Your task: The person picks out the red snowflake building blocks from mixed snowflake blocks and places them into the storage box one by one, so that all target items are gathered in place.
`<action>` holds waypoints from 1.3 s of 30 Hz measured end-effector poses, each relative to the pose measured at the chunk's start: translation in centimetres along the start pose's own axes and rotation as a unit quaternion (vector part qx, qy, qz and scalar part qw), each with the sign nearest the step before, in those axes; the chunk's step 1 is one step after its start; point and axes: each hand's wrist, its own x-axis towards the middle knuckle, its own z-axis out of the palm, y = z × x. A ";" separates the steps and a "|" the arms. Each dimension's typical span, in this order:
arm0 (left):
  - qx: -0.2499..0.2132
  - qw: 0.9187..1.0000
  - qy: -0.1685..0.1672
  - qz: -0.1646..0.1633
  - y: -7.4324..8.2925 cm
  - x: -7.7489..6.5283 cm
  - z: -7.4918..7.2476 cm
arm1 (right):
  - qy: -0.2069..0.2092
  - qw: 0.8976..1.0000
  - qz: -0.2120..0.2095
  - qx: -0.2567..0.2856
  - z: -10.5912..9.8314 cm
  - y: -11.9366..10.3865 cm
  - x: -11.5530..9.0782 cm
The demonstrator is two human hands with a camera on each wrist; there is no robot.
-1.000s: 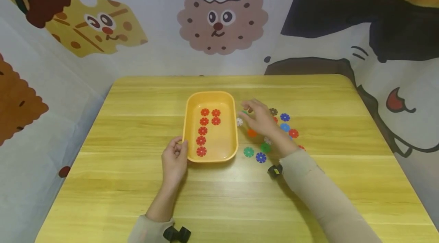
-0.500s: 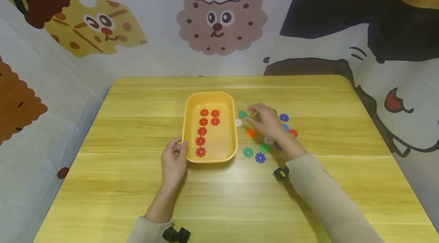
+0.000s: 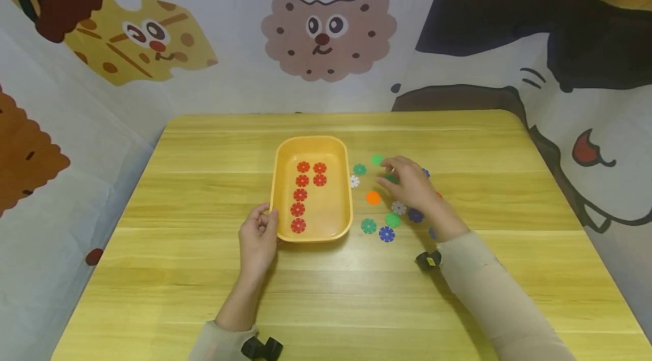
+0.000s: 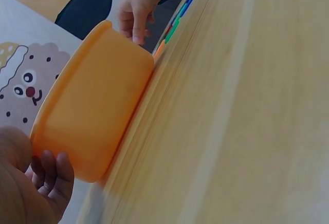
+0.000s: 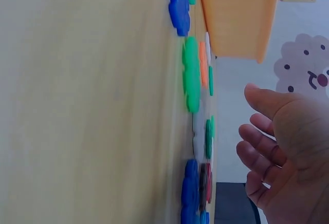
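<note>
My left hand (image 3: 258,239) holds the near left side of a yellow-orange plastic tray (image 3: 275,180), thumb at the rim and curled fingers against the outer wall in the left wrist view. Inside the tray lie several red snowflake discs (image 3: 300,194), one longer column beside a shorter one. Above the loose discs on the right hovers my right hand (image 3: 412,185), fingers loosely bent and apart from the thumb. Nothing sits between them in the right wrist view. Nearest to it are a dark green disc (image 3: 391,178) and a bright green disc (image 3: 377,160); other discs are partly hidden beneath the hand.
Between tray and right hand lie a white disc (image 3: 355,181), a teal disc (image 3: 359,170) and an orange disc (image 3: 373,197). Closer to me are a blue disc (image 3: 386,234) and several others. The wooden table (image 3: 204,168) meets a cartoon-printed cloth (image 3: 229,67) behind.
My right hand has drawn rightward, away from the tray, uncovering the teal, bright green and dark green discs. The left hand and tray stay in place.
</note>
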 end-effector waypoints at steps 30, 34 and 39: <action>0.055 0.998 -0.013 0.029 0.4 1.0 -0.2 | -0.041 0.991 0.123 -0.043 -2.2 4.3 -1.4; 0.056 0.998 -0.018 0.026 0.4 1.0 -0.3 | -0.053 0.990 0.123 -0.041 -2.4 4.5 -1.2; 0.059 0.998 -0.022 0.019 0.5 0.9 -0.3 | -0.070 0.989 0.123 -0.032 -2.7 4.4 -0.8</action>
